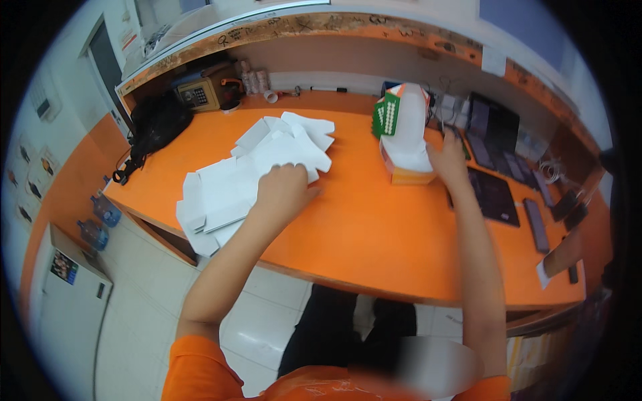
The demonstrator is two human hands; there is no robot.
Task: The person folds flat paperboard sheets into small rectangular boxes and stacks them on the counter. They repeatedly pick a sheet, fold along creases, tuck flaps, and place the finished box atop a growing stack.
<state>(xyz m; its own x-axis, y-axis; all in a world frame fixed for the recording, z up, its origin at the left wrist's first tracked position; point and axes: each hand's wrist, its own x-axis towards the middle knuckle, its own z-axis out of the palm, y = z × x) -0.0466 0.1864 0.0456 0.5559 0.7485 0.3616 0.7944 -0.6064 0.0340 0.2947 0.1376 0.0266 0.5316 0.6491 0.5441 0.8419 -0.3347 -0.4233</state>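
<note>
A pile of white flattened cartons [231, 190] lies on the left half of the orange table, flaps overlapping. My left hand [284, 190] is on its right edge with curled fingers, closed on a flat white carton; the fingertips are partly hidden. Right of the middle stands a small carton [408, 177], white inside and orange outside, its tall lid raised at the back with a green panel at its side. Beside the carton's right edge is my right hand [448, 157], thumb and fingers apart. The thumb reaches the carton's side; whether it presses there I cannot tell.
A dark tablet [493, 197], several phones [535, 224], and cables [552, 170] crowd the right side. Along the back are a black bag [160, 120], a small safe [195, 95], tape rolls [257, 80] and a marker [328, 89]. Another person's hand [565, 254] rests at the right edge.
</note>
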